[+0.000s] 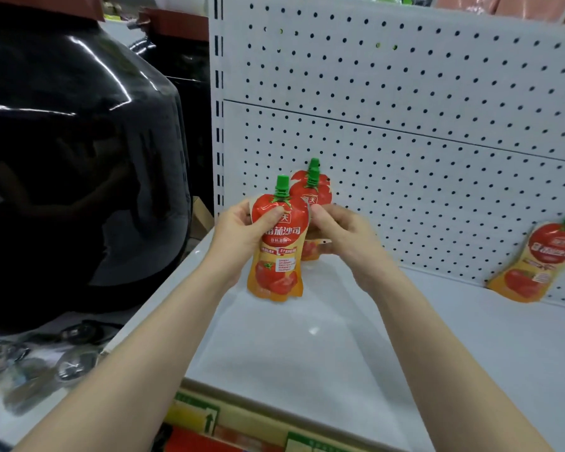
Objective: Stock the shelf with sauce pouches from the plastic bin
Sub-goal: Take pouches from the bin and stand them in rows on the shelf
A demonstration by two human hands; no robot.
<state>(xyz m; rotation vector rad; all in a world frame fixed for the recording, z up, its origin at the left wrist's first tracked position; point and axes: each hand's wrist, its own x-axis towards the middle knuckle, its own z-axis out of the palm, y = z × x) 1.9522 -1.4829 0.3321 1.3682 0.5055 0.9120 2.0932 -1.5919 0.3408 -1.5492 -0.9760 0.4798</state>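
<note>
Both arms reach forward over a white shelf (340,337). The left hand (242,233) is closed round a tomato sauce pouch (279,252), thumb across its red upper face, fingers behind; the pouch is upright, green screw cap on top, its orange base clear of the shelf surface. Contents of the pouch cannot be seen; it is sealed.

The right hand (343,239) is curled, fingertips pinching the edge of a second pouch (312,194) just behind the first. The two pouches overlap; the rear one shows its green cap and red tomato print above the front one, with its lower part partly hidden. Whether the rear pouch's base touches the shelf cannot be told.

A third pouch (538,262) stands well apart to the right, base on the shelf, tilted back against the white pegboard back panel (405,109).

To the left of the shelving, a large glossy black vessel (72,164). Along the shelf's front edge, a price-label strip (209,419), blurred. The plastic bin is out of frame.
</note>
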